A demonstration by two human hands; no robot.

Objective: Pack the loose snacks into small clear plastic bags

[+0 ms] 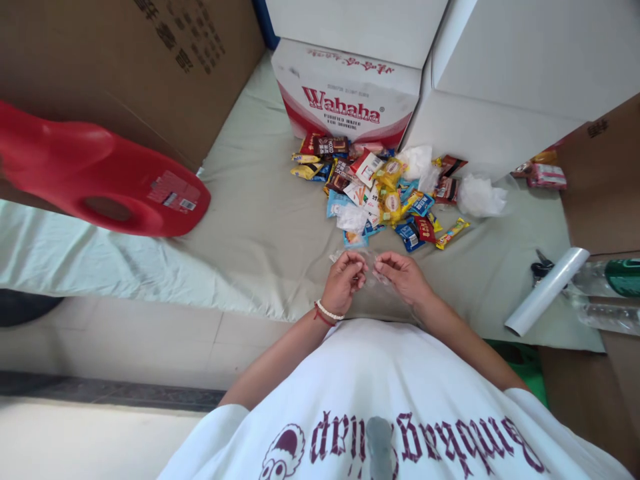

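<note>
Plastic (371, 275), clear and crumpled, spans the gap between the two hands just on the person's side of the pile (390, 203) of wrapped snacks. Left hand (345, 277) has thumb and forefinger pinched together on one side of it; right hand (403, 272) pinches the other side in the same way, thumb against forefinger. The hands are close to each other but apart, both above the cloth (265, 233). The left wrist wears a pale beaded bracelet (330, 311) and a red string.

The pile mixes red, brown, blue, yellow and white packets, lying loosely over one another. White wads (481, 196) of thin plastic lie among it and at its right edge. Directly behind the pile stands the Wahaha box (347, 110), with white boxes (505, 100) behind and to the right of it. Well to the left of the pile, a red jug (175, 200) lies on its side in front of a brown carton (125, 73).

To the right of the pile and nearer the person, a pale roll (547, 292) lies slantwise, with keys (540, 269) just beside it and clear bottles (595, 279) farther right. A few more packets (547, 175) lie beyond the white boxes' right corner.
</note>
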